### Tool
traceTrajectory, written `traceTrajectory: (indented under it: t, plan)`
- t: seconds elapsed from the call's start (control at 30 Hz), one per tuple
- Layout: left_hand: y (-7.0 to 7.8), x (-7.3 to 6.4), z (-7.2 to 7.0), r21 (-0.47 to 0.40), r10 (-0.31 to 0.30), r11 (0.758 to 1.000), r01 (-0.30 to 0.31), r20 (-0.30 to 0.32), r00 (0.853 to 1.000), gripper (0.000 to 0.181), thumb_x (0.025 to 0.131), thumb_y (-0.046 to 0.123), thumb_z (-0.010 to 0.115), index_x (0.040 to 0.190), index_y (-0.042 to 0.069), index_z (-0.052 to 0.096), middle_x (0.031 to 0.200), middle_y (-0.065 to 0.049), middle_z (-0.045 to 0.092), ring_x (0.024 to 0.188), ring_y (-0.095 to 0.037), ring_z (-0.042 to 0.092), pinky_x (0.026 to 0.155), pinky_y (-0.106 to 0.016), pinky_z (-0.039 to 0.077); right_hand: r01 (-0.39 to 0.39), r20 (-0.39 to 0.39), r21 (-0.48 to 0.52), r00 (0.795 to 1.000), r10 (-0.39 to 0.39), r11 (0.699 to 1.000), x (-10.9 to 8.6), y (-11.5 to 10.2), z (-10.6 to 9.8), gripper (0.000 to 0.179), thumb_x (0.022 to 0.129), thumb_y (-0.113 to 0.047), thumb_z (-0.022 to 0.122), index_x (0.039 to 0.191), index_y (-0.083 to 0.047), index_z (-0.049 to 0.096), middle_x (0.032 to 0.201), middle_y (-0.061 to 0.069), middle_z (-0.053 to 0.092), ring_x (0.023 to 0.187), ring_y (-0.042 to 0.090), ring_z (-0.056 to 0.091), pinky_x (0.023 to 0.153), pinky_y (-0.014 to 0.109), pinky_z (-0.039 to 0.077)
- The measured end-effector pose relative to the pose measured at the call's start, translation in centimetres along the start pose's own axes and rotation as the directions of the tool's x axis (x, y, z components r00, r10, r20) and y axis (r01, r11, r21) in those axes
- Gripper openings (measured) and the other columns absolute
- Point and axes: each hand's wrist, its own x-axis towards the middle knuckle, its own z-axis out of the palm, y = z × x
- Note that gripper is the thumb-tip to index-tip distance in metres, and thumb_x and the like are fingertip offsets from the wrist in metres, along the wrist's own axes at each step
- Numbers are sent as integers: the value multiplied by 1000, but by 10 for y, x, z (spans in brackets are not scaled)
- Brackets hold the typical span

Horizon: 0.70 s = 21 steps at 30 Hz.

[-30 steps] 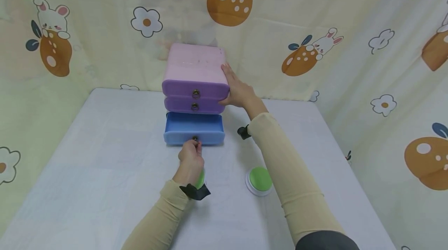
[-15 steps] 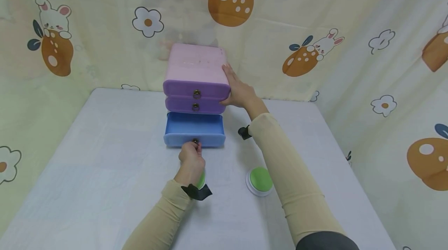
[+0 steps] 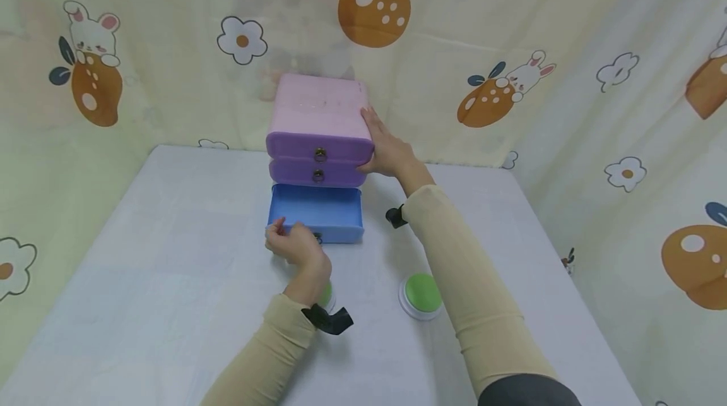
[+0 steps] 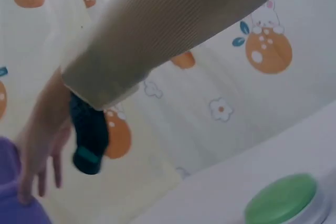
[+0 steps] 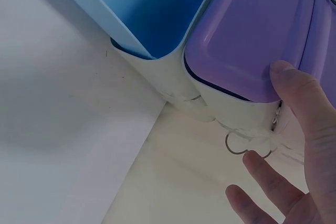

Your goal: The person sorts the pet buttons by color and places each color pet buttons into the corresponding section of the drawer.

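Observation:
A small stacked drawer cabinet (image 3: 318, 103) with a pink top stands at the back of the table. Its two purple drawers (image 3: 352, 148) are pushed in, while the blue bottom drawer (image 3: 346, 235) is pulled out, its inside bare. My left hand (image 3: 301, 254) is at the left part of the blue drawer's front, off the ring pull (image 3: 317, 238), fingers loosely bent and holding nothing. My right hand (image 3: 392, 152) rests against the cabinet's right side, fingers extended; in the right wrist view its thumb (image 5: 286, 74) presses a purple drawer front.
A green push button (image 3: 423, 293) on a white base sits right of centre on the white table (image 3: 170, 280). Another green button (image 3: 326, 294) is mostly hidden behind my left wrist. A patterned curtain (image 3: 187, 96) hangs behind the cabinet.
The blue drawer has come slightly further out toward me. My left hand has let go of its ring pull and moved left along the drawer front. The right hand stays at the cabinet.

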Motion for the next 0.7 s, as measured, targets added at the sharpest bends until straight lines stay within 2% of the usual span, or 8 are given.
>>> traceTrajectory:
  t: [0.1, 0.2, 0.27, 0.33, 0.4, 0.47, 0.53, 0.7]
  plan:
    - [15, 4, -2, -119, 222, 969, -217, 30, 975, 32, 74, -16, 37, 98, 4, 47, 104, 0, 39, 98, -15, 39, 77, -24, 35, -7, 10, 2, 1000, 7, 1000, 1, 1, 4, 127, 71, -38, 82, 148, -38, -20, 155, -19, -24, 145, 29, 23, 106, 63, 31]
    - [32, 5, -7, -176, 557, 827, -534, 132, 820, 25, 73, -18, 35, 84, 0, 48, 91, -2, 47, 90, -19, 44, 78, -24, 35, -2, 13, 2, 1000, 2, 1000, 3, 1, 6, 127, 71, -39, 81, 147, -39, -21, 154, -19, -25, 144, 30, 25, 106, 63, 31]
    - [41, 4, -13, -198, 768, 637, -745, 245, 592, 20, 72, -16, 37, 78, -3, 51, 84, -7, 53, 83, -22, 49, 77, -27, 38, 0, 8, 0, 1000, 0, 1000, 3, 2, 6, 127, 71, -39, 81, 147, -39, -21, 154, -19, -25, 142, 31, 28, 105, 62, 32]
    - [46, 4, -23, -236, 872, 391, -890, 405, 276, 18, 71, -14, 40, 72, -4, 54, 77, -11, 56, 76, -26, 52, 74, -31, 43, 4, 1, -4, 1000, -4, 1000, 3, 3, 4, 127, 71, -39, 82, 147, -39, -21, 155, -18, -25, 140, 33, 31, 104, 62, 34]
    - [47, 3, -36, -258, 798, 161, -953, 602, -28, 16, 72, -8, 45, 73, -1, 59, 76, -11, 59, 75, -25, 56, 70, -34, 48, 1, -4, -7, 1000, -1, 1000, 2, 4, 3, 128, 71, -39, 82, 147, -39, -20, 155, -17, -24, 139, 34, 34, 104, 61, 35]
    - [47, 2, -51, -263, 577, -14, -965, 786, -222, 14, 78, 1, 52, 84, 5, 64, 86, -8, 63, 83, -25, 60, 73, -37, 51, 2, -10, -8, 1000, -2, 1000, 2, 5, 2, 127, 71, -39, 82, 148, -38, -19, 156, -15, -23, 139, 34, 34, 104, 60, 35]
    - [44, 1, -69, -224, 310, -154, -962, 914, -263, 20, 84, 18, 58, 103, 11, 65, 105, -7, 64, 100, -24, 60, 80, -40, 52, 7, -10, -4, 1000, -7, 1000, 2, 5, 2, 128, 71, -39, 82, 148, -38, -19, 156, -15, -23, 139, 34, 33, 104, 60, 36]
    - [33, -2, -112, -79, -77, -345, -935, 995, -56, 65, 83, 55, 62, 140, 28, 45, 148, -12, 39, 136, -31, 38, 96, -52, 46, 27, -6, 6, 1000, -27, 1000, 6, 4, 3, 128, 71, -38, 82, 148, -37, -20, 155, -16, -24, 140, 34, 32, 104, 60, 36]
